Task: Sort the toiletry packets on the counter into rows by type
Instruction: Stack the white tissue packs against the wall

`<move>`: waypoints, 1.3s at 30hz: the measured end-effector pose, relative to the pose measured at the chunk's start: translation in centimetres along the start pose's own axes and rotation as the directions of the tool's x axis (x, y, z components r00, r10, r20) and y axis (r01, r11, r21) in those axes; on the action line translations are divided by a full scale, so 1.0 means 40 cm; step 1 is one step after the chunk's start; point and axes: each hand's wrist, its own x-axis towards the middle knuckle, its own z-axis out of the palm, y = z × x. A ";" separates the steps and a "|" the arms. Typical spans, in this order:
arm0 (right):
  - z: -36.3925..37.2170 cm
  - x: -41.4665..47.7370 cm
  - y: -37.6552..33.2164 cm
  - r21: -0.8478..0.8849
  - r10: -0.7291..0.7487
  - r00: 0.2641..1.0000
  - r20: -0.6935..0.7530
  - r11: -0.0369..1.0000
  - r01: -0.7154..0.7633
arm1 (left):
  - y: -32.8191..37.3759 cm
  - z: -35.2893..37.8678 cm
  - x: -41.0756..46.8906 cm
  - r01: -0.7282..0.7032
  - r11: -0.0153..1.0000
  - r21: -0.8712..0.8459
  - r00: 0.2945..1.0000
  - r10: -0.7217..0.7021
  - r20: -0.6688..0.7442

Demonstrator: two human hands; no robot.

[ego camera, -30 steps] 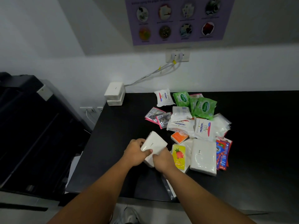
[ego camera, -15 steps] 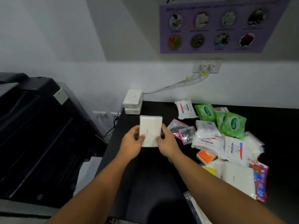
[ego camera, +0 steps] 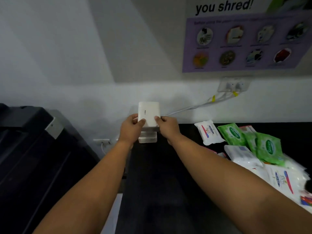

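A plain white tissue packet [ego camera: 148, 114] is held up over the far left corner of the black counter [ego camera: 168, 174]. My left hand [ego camera: 131, 128] grips its left edge and my right hand [ego camera: 166, 126] grips its right edge. The other packets lie in a heap at the right: a white Dove packet [ego camera: 208, 132], green wipe packets [ego camera: 268, 147], another white packet [ego camera: 241, 153], a second Dove packet [ego camera: 280, 180] and a red and blue sachet [ego camera: 306, 200] at the frame edge.
A white box-shaped device [ego camera: 147, 138] sits at the counter's back left corner, partly hidden by my hands, with cables running to a wall socket [ego camera: 233, 84]. A large dark machine [ego camera: 33, 157] stands left of the counter. A purple poster [ego camera: 244, 43] hangs above.
Both hands have carried the white tissue packet away from the heap, farther back and to the left, up to the back left corner. The camera has tilted up and left.
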 end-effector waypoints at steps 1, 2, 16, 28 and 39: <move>0.010 0.021 -0.007 -0.006 0.008 1.000 -0.009 1.000 -0.008 | -0.002 -0.004 0.026 -0.006 1.000 0.008 1.000 0.006 0.018; 0.019 0.041 -0.010 -0.019 0.019 1.000 -0.007 1.000 -0.019 | -0.005 -0.007 0.048 -0.005 1.000 0.024 1.000 0.004 0.026; 0.063 0.137 0.026 -0.140 0.256 0.945 0.203 0.963 -0.231 | -0.075 0.012 0.163 0.180 0.974 0.136 0.979 -0.191 0.073; 0.062 0.117 0.036 -0.145 0.223 0.968 0.117 0.968 -0.205 | -0.053 0.022 0.164 0.165 0.945 0.282 0.977 -0.196 0.086; -0.107 -0.011 0.040 -0.182 0.030 0.999 0.034 0.983 -0.024 | 0.105 0.073 -0.009 -0.214 0.945 0.246 0.967 0.241 -0.082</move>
